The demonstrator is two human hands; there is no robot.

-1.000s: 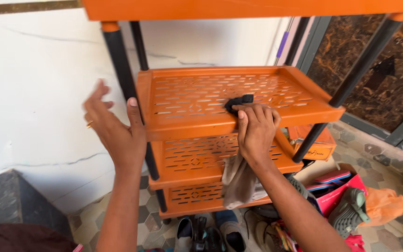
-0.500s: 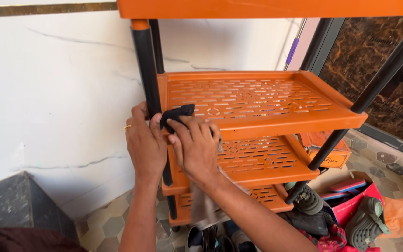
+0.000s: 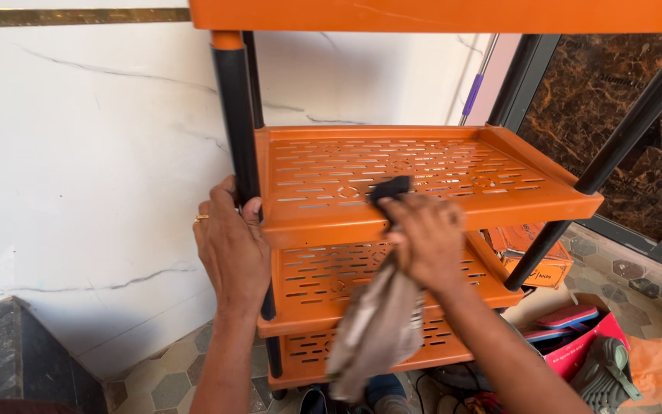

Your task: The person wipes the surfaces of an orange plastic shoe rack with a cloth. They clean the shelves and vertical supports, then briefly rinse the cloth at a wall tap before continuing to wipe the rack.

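- Head view: the left hand was raised upright beside the rack, palm turned inward, its fingers wrapped around the black front-left post just where the middle orange shelf met it — a firm grasp, with a gold ring showing on one finger.
- The left forearm rose almost straight from the bottom edge of the picture to that hand.
- The right hand was clenched on a cloth and pressed against the front lip of the same shelf, knuckles facing the camera, slightly blurred.
- The dark end of the cloth poked up above the fingers and lay on the slotted shelf surface; the pale, longer part hung loose below the hand, in front of the lower shelf.
- The right forearm came in diagonally from the lower right corner, crossing in front of the lower shelves.
- The two hands were near each other but apart — the shelf's front-left corner lay between them.
- Around the rack: a white marbled wall behind on the left, a dark patterned door panel on the right, a hexagon-tiled floor below.
- On the floor at lower right sat a red box with footwear, a grey shoe and an orange bag.
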